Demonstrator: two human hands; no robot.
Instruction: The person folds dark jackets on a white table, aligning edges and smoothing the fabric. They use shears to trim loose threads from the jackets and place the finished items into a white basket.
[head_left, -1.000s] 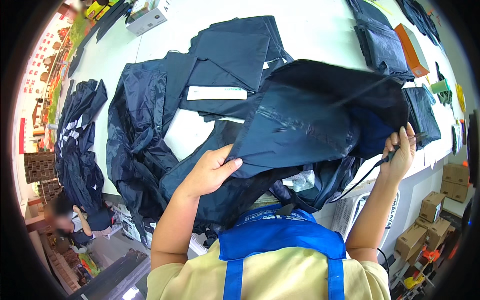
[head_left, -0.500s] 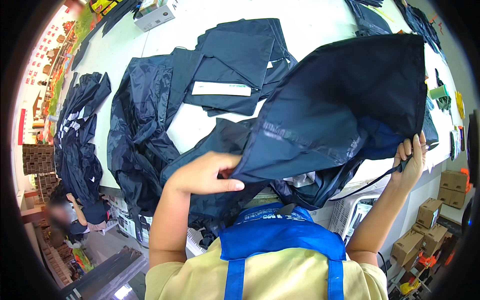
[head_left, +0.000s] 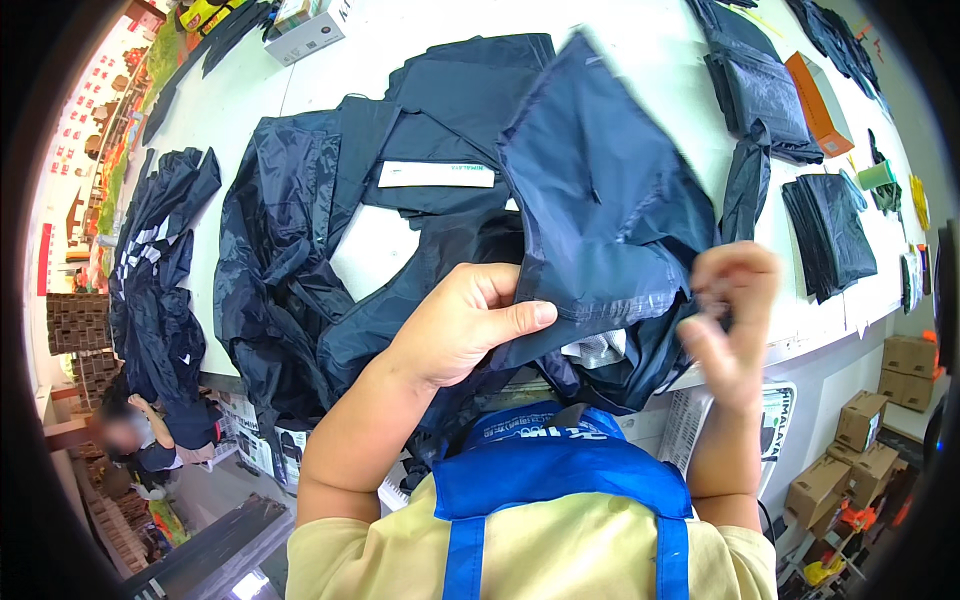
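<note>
A dark navy piece of thin, shiny fabric (head_left: 600, 190), like part of a garment, rises from the near side of the table to a peak. My left hand (head_left: 480, 325) pinches its lower left edge between thumb and fingers. Across its lower part runs a pale, shiny seam strip (head_left: 620, 306). At the fabric's lower right side is my right hand (head_left: 735, 315), fingers curled and smeared by motion; whether it grips the cloth cannot be made out. More dark cloth (head_left: 425, 270) lies under and beside my left hand.
Flat dark pieces (head_left: 470, 90) with a white label strip (head_left: 437, 175) lie stacked beyond. Crumpled garments (head_left: 285, 220) spread at left. Folded dark bundles (head_left: 830, 230) and an orange box (head_left: 818, 105) sit at right. Cardboard boxes (head_left: 860, 420) stand below; another person (head_left: 160, 435) is lower left.
The fabric's raised right side has swung left and folded into a peak, uncovering the bundles and orange box. My right hand has moved left; my left hand has shifted slightly right.
</note>
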